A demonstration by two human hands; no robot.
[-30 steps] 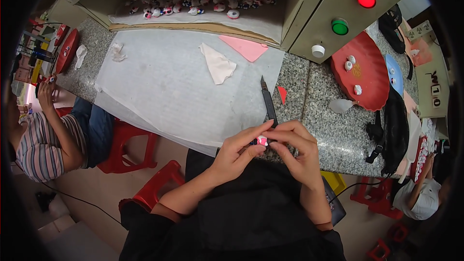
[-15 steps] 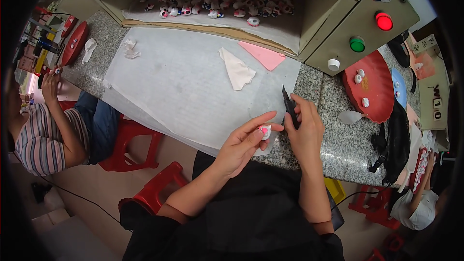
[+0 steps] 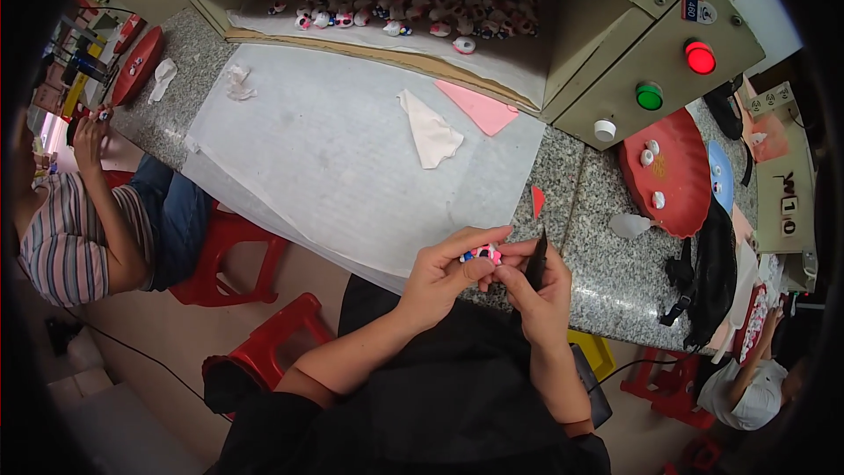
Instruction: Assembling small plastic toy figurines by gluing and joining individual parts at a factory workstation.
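Observation:
My left hand [image 3: 437, 274] is closed, pinching a small white, pink and blue figurine [image 3: 480, 255] between thumb and fingers. My right hand [image 3: 543, 293] has a slim black pointed tool [image 3: 537, 262] lodged among its fingers, tip up and away from me; whether it is a knife or tweezers I cannot tell. The right thumb and fingertips also meet the figurine's right side. Both hands are above the near edge of the counter. Just beyond the tool lies a small red triangular piece [image 3: 538, 202].
White paper [image 3: 325, 149] covers the counter, bearing a white cloth [image 3: 431, 132] and a pink sheet [image 3: 477, 108]. Behind, a metal cabinet [image 3: 607, 79] holds many figurines [image 3: 404, 0]. At right are a red scalloped tray [image 3: 677, 185] and a black bag [image 3: 712, 273]. Another person [image 3: 83, 229] sits left.
My hands have come together at the figurine, which is turned to show blue and pink. The right hand moved down and nearer, uncovering the red piece. The black tool's tip dropped lower.

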